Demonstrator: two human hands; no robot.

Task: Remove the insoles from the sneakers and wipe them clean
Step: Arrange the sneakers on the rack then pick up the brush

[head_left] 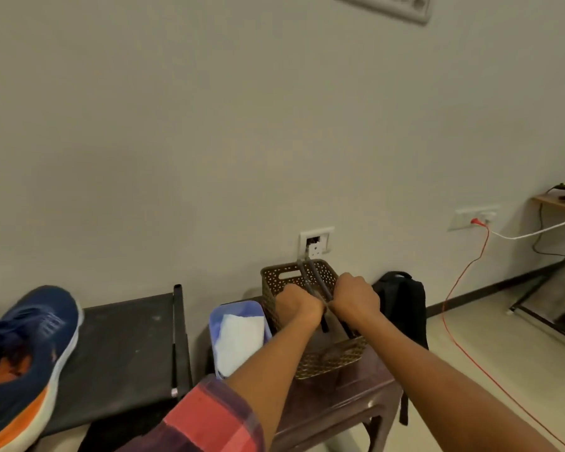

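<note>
My left hand [299,305] and right hand [354,295] each have a closed grip on one of the grey insoles [320,280], which stand upright in the brown basket [333,357] on the small table [356,398], well apart from the blue sneaker [30,337].

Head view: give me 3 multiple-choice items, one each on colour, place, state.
1. What colour is the running sneaker's upper?
A. red
B. navy blue
C. green
2. Where does the white folded cloth lie?
A. in the pale blue plastic tub
B. inside the sneaker
C. draped over a forearm
3. What is the right hand doing?
A. lying flat and open
B. gripping thin grey insoles at the brown perforated plastic basket
C. holding the sneaker

Key: B, navy fabric above an orange-and-white sole; A, the cloth sits inside the tub; B, its fingers curl round the insoles.
</note>
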